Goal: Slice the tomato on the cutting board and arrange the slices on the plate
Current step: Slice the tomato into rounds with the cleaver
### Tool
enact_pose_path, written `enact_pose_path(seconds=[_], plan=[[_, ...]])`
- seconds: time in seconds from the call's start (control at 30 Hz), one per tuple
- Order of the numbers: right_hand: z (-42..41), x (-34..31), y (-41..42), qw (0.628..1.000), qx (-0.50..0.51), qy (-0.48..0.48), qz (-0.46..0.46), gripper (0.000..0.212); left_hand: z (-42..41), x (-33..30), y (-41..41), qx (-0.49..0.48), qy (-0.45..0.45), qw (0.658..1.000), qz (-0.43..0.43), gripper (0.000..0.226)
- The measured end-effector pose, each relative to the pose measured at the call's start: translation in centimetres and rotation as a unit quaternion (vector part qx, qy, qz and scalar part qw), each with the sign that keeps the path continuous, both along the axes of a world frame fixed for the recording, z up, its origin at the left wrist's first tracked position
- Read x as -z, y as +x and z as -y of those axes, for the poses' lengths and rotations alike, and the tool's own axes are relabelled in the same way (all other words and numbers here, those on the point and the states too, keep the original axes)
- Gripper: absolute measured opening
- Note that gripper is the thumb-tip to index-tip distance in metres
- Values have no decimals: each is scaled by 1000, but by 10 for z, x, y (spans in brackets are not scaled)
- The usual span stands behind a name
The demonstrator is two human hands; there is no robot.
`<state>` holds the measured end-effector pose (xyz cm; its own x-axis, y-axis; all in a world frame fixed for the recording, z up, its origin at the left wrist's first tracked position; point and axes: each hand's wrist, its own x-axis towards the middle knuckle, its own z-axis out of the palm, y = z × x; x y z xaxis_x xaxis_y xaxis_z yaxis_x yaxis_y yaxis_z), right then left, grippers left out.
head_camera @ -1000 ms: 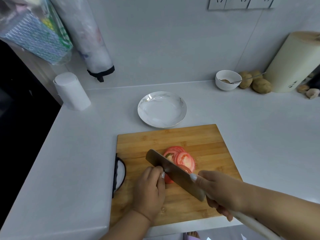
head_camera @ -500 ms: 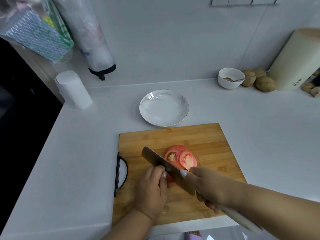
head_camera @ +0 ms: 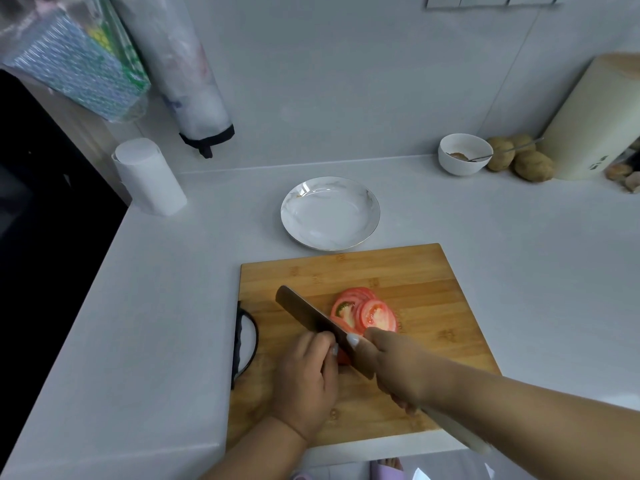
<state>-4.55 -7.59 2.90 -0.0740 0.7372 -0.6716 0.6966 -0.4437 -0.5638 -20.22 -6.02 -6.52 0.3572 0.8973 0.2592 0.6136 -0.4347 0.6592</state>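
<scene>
Several red tomato slices (head_camera: 367, 311) lie overlapped on the wooden cutting board (head_camera: 408, 282). My left hand (head_camera: 306, 379) curls its fingers over the uncut tomato end (head_camera: 343, 356), which is mostly hidden. My right hand (head_camera: 398, 368) grips a wide knife (head_camera: 311, 318) by its white handle, the blade slanting between the slices and my left fingers. A white plate (head_camera: 330, 214) with a thin gold rim sits bare just beyond the board.
A white cylinder (head_camera: 149, 176) stands at the back left beside a dark drop at the counter's left edge. A small bowl with a spoon (head_camera: 464, 154), potatoes (head_camera: 519, 159) and a cream canister (head_camera: 595, 123) sit back right. Bags hang on the wall.
The knife and my right hand have slid a little toward my left fingers, onto the remaining tomato end. The view has shifted slightly; the slices and plate stay put.
</scene>
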Motion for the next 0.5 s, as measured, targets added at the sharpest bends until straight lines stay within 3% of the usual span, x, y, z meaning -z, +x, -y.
enact_pose_path(seconds=[0.5], plan=[[5,-1,-1,999,42,2,-34,54,11,9,-12,6,45,999,-15,27]])
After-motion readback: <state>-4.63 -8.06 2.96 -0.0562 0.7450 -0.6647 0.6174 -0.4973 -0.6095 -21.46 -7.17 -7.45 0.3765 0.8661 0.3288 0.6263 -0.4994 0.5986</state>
